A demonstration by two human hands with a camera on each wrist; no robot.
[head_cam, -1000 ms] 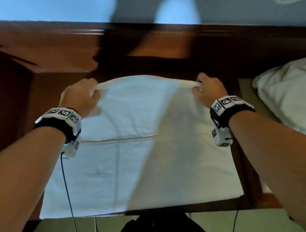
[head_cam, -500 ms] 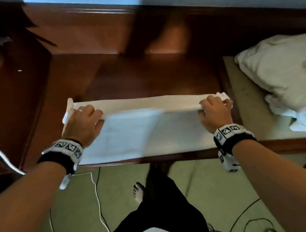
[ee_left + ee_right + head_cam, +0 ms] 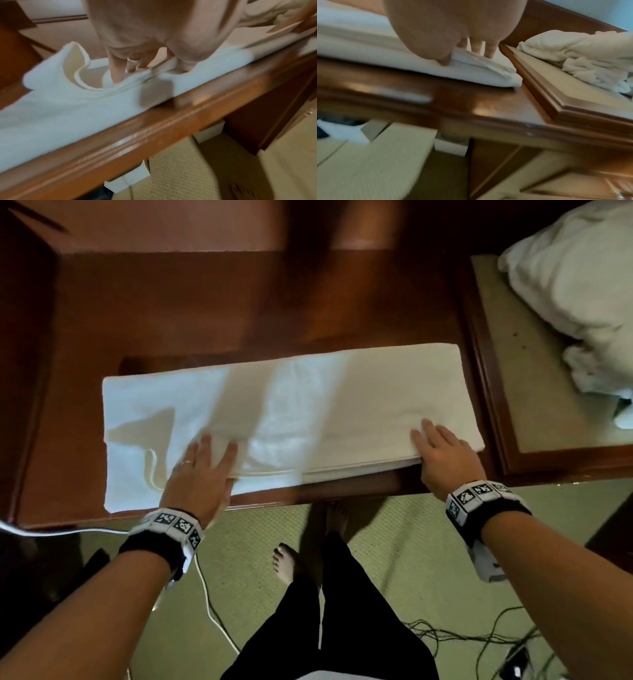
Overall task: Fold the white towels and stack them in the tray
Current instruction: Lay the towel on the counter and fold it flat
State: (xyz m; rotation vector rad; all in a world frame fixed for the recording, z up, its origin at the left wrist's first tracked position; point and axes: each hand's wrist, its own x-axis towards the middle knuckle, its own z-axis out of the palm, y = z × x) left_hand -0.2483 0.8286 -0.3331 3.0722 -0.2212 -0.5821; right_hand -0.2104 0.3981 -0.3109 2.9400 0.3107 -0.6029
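A white towel (image 3: 342, 398) lies folded in a long band across the wooden desk (image 3: 239, 309). My left hand (image 3: 202, 460) presses flat on its near left part with straight fingers. Just left of those fingers (image 3: 116, 73) the towel's (image 3: 68, 108) upper layer stands up in a rumpled loop. My right hand (image 3: 442, 450) rests flat on the towel's near right corner, fingers (image 3: 488, 50) on top and thumb against the front edge of the towel (image 3: 479, 70). To the right, the wooden tray (image 3: 541, 392) holds a heap of crumpled white towels (image 3: 575, 278).
The tray's raised rim (image 3: 556, 105) runs close beside the towel's right end. The desk's front edge is right under my wrists. A white cable (image 3: 212, 611) and dark wires (image 3: 479, 635) lie on the carpet by the person's bare feet (image 3: 284, 559). White boxes (image 3: 126, 180) sit under the desk.
Both hands gripped the towel's far edge and brought it toward me, folding the towel over. They have let go and now lie flat on the folded band.
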